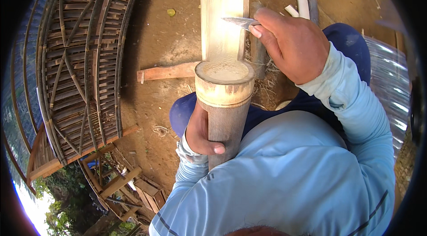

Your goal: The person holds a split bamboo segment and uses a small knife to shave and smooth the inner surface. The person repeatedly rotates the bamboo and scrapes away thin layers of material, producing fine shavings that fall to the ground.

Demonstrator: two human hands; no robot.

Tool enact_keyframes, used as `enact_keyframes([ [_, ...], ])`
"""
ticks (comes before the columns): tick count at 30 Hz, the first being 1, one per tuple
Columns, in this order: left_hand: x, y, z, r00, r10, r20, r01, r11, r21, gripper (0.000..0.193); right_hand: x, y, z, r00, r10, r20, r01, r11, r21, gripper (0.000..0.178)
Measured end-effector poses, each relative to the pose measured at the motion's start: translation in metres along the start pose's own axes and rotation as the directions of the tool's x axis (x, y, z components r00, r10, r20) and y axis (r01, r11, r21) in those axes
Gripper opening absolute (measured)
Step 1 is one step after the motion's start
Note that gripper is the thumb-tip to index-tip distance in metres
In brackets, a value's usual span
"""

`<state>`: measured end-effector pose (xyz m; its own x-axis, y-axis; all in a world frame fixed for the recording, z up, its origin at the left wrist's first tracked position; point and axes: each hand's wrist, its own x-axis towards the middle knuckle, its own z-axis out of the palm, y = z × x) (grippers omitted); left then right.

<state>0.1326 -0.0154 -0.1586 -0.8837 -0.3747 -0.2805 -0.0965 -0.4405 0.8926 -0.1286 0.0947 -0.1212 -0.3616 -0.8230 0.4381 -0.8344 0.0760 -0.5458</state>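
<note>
A thick bamboo piece (pixel 227 120) leans against my body, its grey-brown lower part below a pale scraped ring. Past the ring, a pale half-round bamboo tongue (pixel 222 42) extends away from me, brightly lit. My left hand (pixel 201 133) is wrapped round the lower part, with the thumb across its front; most of its fingers are hidden behind. In my right hand (pixel 296 42) is a knife (pixel 241 22), gripped between thumb and fingers. Its pointed blade reaches left over the tongue; whether it touches the bamboo I cannot tell. The knife's handle is hidden in the hand.
A flat reddish wood strip (pixel 169 72) lies on the dirt floor behind the bamboo. Pale offcuts (pixel 302 2) lie beyond my right hand, with shavings (pixel 266 91) near my legs. A slatted bamboo structure (pixel 84 58) stands at left. Clear corrugated sheeting (pixel 388 84) is at right.
</note>
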Motion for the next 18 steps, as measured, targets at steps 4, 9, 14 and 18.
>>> enact_keyframes([
  [4, 0.002, -0.003, -0.007, 0.999, 0.002, 0.032, -0.001, 1.000, -0.029, 0.122, 0.000, -0.001, 0.006, 1.000, 0.018, 0.024, -0.018, 1.000, 0.013, 0.018],
  [9, 0.003, -0.001, -0.010, 0.999, -0.032, 0.033, 0.034, 0.997, -0.073, 0.122, 0.004, 0.000, 0.009, 0.994, 0.050, 0.092, -0.055, 0.997, 0.050, 0.019],
  [14, 0.002, -0.003, -0.016, 0.998, -0.048, 0.051, 0.052, 0.995, -0.088, 0.121, 0.005, 0.001, 0.008, 0.995, 0.007, 0.104, -0.012, 0.999, 0.048, 0.019],
  [18, 0.000, -0.004, -0.018, 0.997, -0.056, 0.045, 0.060, 0.993, -0.097, 0.121, 0.004, -0.007, 0.003, 0.943, 0.069, 0.325, -0.119, 0.984, 0.135, 0.016],
])
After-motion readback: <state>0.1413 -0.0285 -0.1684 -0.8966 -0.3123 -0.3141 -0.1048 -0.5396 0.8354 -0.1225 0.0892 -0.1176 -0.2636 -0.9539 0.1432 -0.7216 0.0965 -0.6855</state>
